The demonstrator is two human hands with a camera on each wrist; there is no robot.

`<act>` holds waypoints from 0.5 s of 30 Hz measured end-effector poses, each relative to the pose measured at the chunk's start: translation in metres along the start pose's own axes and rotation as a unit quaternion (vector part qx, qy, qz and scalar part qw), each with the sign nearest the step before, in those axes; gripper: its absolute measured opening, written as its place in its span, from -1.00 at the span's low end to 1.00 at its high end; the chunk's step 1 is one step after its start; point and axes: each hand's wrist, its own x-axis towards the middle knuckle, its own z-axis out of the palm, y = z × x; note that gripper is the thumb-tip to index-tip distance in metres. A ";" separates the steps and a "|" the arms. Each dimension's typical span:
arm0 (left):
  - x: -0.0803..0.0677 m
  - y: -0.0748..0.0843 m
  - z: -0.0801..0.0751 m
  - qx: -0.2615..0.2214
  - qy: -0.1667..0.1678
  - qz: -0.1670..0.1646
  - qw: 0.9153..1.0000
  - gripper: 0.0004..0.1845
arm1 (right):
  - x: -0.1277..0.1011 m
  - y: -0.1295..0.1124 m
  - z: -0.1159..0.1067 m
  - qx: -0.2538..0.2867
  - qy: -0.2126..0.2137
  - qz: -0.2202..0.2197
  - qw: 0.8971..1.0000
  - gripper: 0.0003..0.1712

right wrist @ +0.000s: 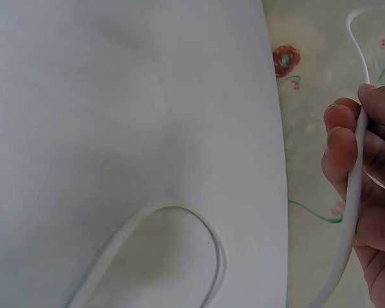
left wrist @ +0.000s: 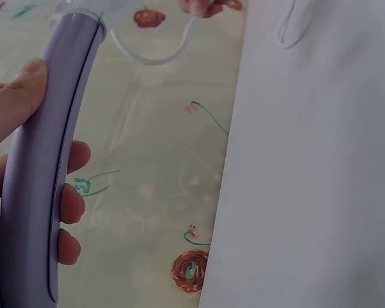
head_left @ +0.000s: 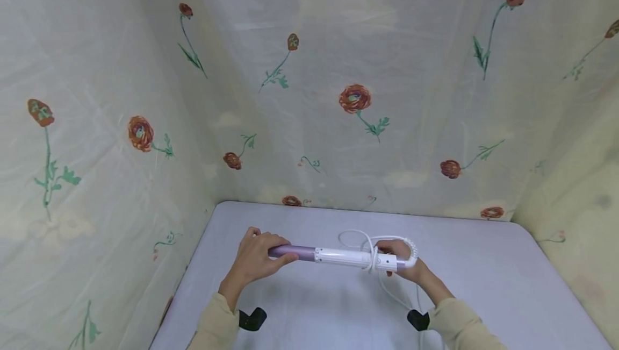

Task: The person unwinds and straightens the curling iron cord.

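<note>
A purple and white hair iron (head_left: 338, 256) is held level above the table, its white cord (head_left: 355, 231) looped round the white part. My left hand (head_left: 261, 256) grips the purple end; in the left wrist view, the thumb lies on one side of the purple shell (left wrist: 42, 154) and the fingertips wrap the other. At the cord end, my right hand (head_left: 415, 273) is partly hidden behind the iron. The right wrist view has the fingers and thumb pinching the white cord (right wrist: 353, 192). Another loop of cord (right wrist: 170, 205) hangs lower, over the table.
Beneath the hands is a white table (head_left: 309, 307) with rounded far corners. A pale flowered curtain (head_left: 309, 124) stands behind it and along both sides. Black straps (head_left: 252, 319) show at the wrists. Part of the cord trails toward the table's near side.
</note>
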 end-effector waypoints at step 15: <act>0.000 0.002 0.003 -0.001 -0.020 0.008 1.000 -0.52 | 0.003 0.019 -0.032 -0.052 0.058 0.103 0.992 -0.72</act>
